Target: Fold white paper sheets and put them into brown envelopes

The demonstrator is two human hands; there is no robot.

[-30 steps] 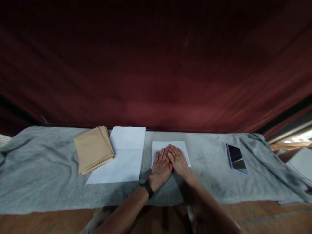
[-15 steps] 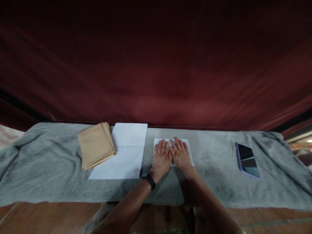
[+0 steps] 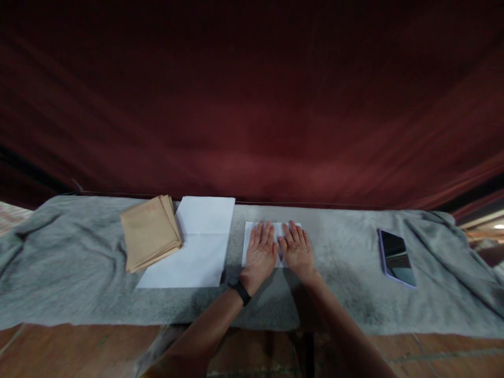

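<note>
A small white sheet of paper (image 3: 247, 245), perhaps folded, lies flat on the grey cloth (image 3: 346, 252) in front of me. My left hand (image 3: 260, 251) rests palm down on its left and middle part, fingers stretched away from me. On the paper's right edge lies my right hand (image 3: 297, 249), also flat with its fingers extended. A narrow strip of paper shows between the two hands. Neither hand grips anything. Much of the sheet is hidden under the palms.
Left of the hands lie large white paper sheets (image 3: 197, 260) with a crease across them. Several brown envelopes (image 3: 149, 231) overlap their left side. A phone (image 3: 396, 257) in a purple case lies at the right. Behind the cloth hangs a dark red curtain (image 3: 252, 131).
My right hand has slid a little to the right across the paper, widening the gap between the hands. My left hand stays flat on the sheet. The whole view has shifted slightly.
</note>
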